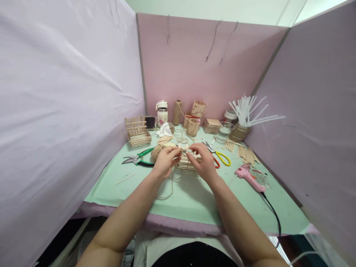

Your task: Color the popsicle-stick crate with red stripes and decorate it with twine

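Observation:
My left hand (167,161) is closed in a pinch, its fingertips on a bit of twine above a small craft-stick piece (187,163). Across from it, my right hand (204,162) has thumb and index finger apart, their tips close to that twine; whether they touch it is hard to make out. A loose strand of twine (171,189) trails on the table below my left hand. The ball of twine (158,152) sits just behind that hand, partly hidden. The stick piece lies between and under my hands, which cover part of it.
Green-handled pruning shears (139,159) lie left, scissors (222,157) right. A pink glue gun (250,178) with a black cord rests farther right. Behind stand a stick-built basket (137,135), a bottle (162,115), a bowl (224,131) and white glue sticks (246,113). Cloth walls enclose three sides.

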The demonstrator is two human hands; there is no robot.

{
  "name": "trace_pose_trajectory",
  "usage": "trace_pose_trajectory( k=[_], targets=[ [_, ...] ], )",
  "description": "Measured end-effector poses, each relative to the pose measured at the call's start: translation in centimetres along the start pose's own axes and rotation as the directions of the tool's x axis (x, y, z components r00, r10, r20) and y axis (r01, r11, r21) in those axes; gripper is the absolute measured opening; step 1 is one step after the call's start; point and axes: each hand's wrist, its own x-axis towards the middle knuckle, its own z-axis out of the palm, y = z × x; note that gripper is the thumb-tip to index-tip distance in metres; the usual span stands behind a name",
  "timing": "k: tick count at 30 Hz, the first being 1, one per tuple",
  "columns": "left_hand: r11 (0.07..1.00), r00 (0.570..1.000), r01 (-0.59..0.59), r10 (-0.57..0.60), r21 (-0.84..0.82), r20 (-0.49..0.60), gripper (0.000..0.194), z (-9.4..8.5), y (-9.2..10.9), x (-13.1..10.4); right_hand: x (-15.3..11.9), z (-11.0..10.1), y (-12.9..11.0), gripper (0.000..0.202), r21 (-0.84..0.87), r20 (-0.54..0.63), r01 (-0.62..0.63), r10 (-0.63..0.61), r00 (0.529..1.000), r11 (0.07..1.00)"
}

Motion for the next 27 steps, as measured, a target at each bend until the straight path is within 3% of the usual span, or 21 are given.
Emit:
trace_pose_trajectory(
  k=[2, 5, 7, 9, 12, 17, 21, 27],
  targets=[
    [0.998, 0.996, -0.055, 0.052, -0.037, -0.066, 0.031, -0.8, 0.6, 0.4, 0.1, -1.2, 0.8, 0.043, -0.081, 0.135, -0.112, 0.123, 0.983, 0.990],
    [0.990, 0.984, -0.125, 0.116, -0.064, -0.132, 0.031, -2.0, 1.5, 0.9, 0.0, -2.4, 2.0, 0.070, -0.258, 0.376, -0.171, 0.262, 0.889, 0.951],
    [0.988, 0.983, -0.142, 0.134, -0.065, -0.123, 0.030, -2.5, 2.0, 1.0, -0.5, -2.4, 2.3, 0.058, -0.345, 0.465, -0.167, 0.323, 0.824, 0.923],
    [0.987, 0.985, -0.145, 0.137, -0.067, -0.102, 0.028, -2.7, 2.3, 1.0, -1.2, -2.1, 2.1, 0.035, -0.393, 0.495, -0.136, 0.334, 0.802, 0.909],
    [0.987, 0.988, -0.131, 0.121, -0.093, -0.098, 0.026, -2.8, 2.5, 0.8, -2.8, -1.6, 1.2, 0.016, -0.439, 0.457, -0.057, 0.277, 0.845, 0.897],
    [0.986, 0.989, -0.110, 0.097, -0.122, -0.109, 0.025, -2.7, 2.5, 0.9, -4.3, -0.8, 1.3, 0.014, -0.506, 0.369, 0.055, 0.159, 0.916, 0.861],
    [0.990, 0.992, -0.088, 0.076, -0.114, -0.101, 0.024, -2.7, 2.2, 1.0, -3.5, 0.2, 3.0, 0.010, -0.553, 0.396, 0.113, 0.142, 0.907, 0.826],
    [0.991, 0.998, -0.056, 0.053, -0.123, -0.024, 0.020, -2.9, 2.5, 0.8, -1.5, 1.9, 5.5, 0.012, -0.599, 0.406, 0.077, 0.219, 0.887, 0.797]
  ],
)
